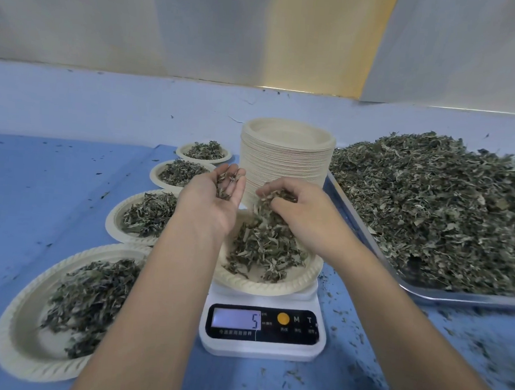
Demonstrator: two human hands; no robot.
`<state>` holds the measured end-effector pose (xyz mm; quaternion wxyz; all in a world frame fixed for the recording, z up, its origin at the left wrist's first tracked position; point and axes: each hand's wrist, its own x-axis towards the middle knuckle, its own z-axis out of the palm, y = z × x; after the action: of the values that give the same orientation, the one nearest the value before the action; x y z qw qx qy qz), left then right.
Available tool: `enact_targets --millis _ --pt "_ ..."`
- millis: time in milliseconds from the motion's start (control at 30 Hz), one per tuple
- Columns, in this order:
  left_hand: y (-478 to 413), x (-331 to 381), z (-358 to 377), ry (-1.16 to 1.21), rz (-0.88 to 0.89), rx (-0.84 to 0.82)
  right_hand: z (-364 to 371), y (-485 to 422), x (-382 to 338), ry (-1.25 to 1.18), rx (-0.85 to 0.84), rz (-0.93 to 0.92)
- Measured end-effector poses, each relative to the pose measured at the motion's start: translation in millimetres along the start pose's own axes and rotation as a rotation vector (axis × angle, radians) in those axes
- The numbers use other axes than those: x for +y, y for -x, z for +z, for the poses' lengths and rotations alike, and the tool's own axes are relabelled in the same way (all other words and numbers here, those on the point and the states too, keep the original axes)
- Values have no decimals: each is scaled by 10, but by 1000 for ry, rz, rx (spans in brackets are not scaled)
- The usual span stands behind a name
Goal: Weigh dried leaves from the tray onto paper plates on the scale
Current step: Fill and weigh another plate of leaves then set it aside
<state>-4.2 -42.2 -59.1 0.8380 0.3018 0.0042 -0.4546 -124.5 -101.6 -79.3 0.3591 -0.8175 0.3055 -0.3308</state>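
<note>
A white digital scale (261,330) stands at the table's front, its display reading 5. On it rests a paper plate (262,285) carrying a small heap of dried leaves (265,249). My left hand (213,201) hovers over the plate's left side, palm up and cupped, with a few leaves in it. My right hand (300,212) hangs above the plate with its fingers pinched on a bunch of leaves that trails down to the heap. A metal tray (455,294) at the right is piled high with dried leaves (436,205).
A tall stack of unused paper plates (286,154) stands behind the scale, right beside the tray. Several filled plates run in a diagonal row on the left, from the near one (31,325) to the far one (204,153). Leaf crumbs litter the blue table.
</note>
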Motion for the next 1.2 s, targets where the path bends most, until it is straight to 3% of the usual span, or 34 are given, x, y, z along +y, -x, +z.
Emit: enact_targets --millis 200,500,800,1000,1200 --pt "-22 46 -25 15 -1 4 -2 12 8 -55 -60 -62" --pt "20 33 -13 -27 -1 -19 -26 -10 -66 -458 71 -102" --pt "229 -73 144 -71 -220 -246 11 32 -146 -335 80 -231" --pt "291 -129 213 105 -316 -250 47 23 -129 -15 28 -212" --pt "240 -65 168 23 -220 -155 19 41 -197 -290 25 -154"
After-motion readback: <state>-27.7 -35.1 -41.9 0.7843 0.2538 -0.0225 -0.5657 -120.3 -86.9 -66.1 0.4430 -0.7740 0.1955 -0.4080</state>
